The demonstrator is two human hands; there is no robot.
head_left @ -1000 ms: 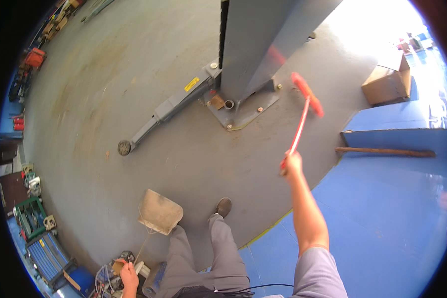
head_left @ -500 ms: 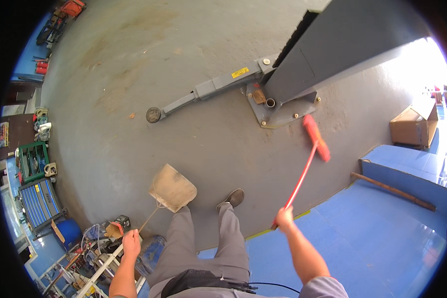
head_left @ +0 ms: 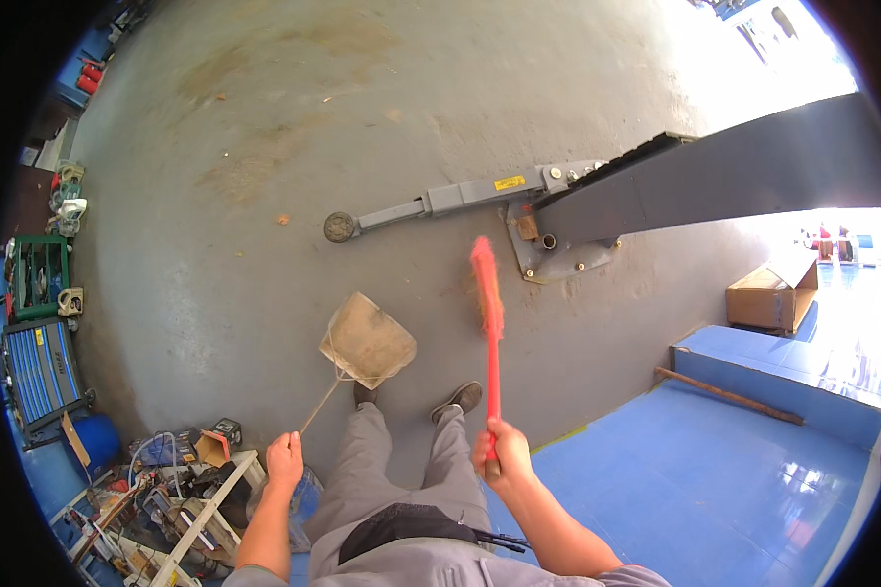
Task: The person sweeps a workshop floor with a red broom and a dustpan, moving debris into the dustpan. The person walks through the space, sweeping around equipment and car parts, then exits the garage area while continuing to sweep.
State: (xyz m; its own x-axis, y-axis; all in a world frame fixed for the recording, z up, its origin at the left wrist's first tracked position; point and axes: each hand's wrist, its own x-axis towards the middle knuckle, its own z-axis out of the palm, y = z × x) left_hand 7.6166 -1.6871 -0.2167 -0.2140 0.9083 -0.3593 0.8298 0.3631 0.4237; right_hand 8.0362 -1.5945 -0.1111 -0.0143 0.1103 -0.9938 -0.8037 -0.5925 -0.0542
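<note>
My left hand (head_left: 285, 462) is closed round the thin handle of a dustpan. The dustpan (head_left: 367, 338), beige and dirt-stained, hangs in front of my left foot; whether its lip touches the floor I cannot tell. My right hand (head_left: 505, 452) grips the red handle of a broom. Its red bristle head (head_left: 487, 289) points away from me, left of the base plate of a grey lift post (head_left: 734, 186). From that post a grey lift arm (head_left: 431, 203) reaches left, ending in a round pad.
Blue tiled flooring (head_left: 646, 479) lies to my right, with a wooden stick (head_left: 729, 395) beside a blue step (head_left: 783, 367). A cardboard box (head_left: 773, 293) stands beyond. At left are a blue tool cabinet (head_left: 42, 367), a green rack (head_left: 39, 279) and a cluttered cart (head_left: 181, 528).
The broom has swung left from beside the base plate, and my right hand has come inward. My view has turned, shifting the lift post. The dustpan stays in my left hand.
</note>
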